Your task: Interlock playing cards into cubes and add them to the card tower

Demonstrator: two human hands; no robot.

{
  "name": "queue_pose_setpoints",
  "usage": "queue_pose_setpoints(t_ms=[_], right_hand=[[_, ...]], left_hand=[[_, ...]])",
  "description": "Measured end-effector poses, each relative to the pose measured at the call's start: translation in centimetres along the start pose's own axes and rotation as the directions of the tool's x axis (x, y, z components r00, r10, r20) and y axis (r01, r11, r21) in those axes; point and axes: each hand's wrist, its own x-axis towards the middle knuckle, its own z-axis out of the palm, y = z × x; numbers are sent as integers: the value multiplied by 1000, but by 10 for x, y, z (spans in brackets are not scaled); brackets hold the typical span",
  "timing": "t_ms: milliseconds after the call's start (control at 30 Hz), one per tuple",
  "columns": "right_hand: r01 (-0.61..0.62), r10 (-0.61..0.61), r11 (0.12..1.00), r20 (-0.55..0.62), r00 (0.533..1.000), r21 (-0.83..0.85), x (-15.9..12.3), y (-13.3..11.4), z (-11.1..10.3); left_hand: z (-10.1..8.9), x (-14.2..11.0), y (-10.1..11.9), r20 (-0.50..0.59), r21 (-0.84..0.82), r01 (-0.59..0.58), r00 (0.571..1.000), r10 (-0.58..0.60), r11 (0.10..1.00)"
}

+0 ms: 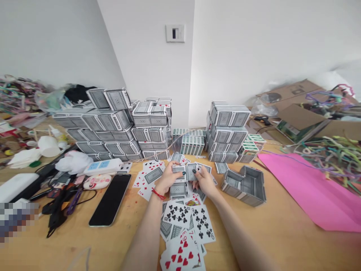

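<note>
My left hand (167, 177) and my right hand (203, 181) are both closed on a small box made of folded playing cards (178, 184), held just above the wooden table (282, 229). The left hand has a red string at the wrist. Loose playing cards (180, 226) lie scattered under and in front of my hands, some face up, some showing grey patterned backs. An open card-built box (244, 185) lies on its side just right of my right hand.
Stacks of card boxes (113, 128) stand behind my hands, with another stack (227, 130) at right. A black phone (111, 199), power strip (103, 166) and cables lie left. Pink paper (316, 192), cardboard boxes (307, 120) and coloured strips lie right.
</note>
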Motion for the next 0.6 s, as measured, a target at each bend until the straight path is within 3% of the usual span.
queue_pose_setpoints(t_ms=[200, 433, 600], right_hand=[[-28, 25, 957, 14, 1000, 288, 0, -8, -6], [-6, 7, 991, -8, 1000, 137, 2, 2, -6], [-51, 54, 986, -17, 998, 162, 3, 4, -6]], left_hand=[[-2, 3, 1, -144, 9, -43, 989, 44, 999], [-1, 5, 0, -149, 90, -43, 987, 56, 995], [3, 2, 5, -165, 87, -57, 984, 70, 995]])
